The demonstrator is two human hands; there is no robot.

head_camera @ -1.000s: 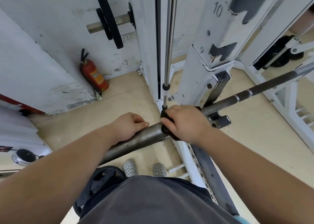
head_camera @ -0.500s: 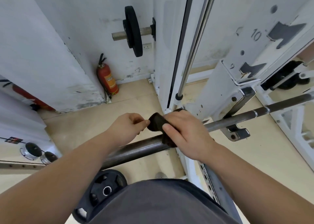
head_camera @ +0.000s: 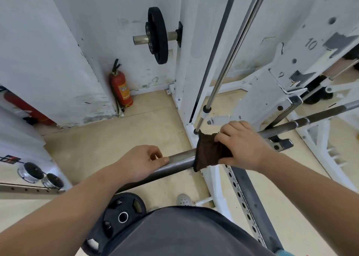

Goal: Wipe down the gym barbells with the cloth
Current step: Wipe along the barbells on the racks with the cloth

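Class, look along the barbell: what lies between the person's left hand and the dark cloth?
In the head view, only a bare stretch of the grey steel barbell lies between the left hand and the dark brown cloth.

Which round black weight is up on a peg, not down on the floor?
The thin black plate hung on the wall-side peg, above the red fire extinguisher. The other plate lies low by the person's legs.
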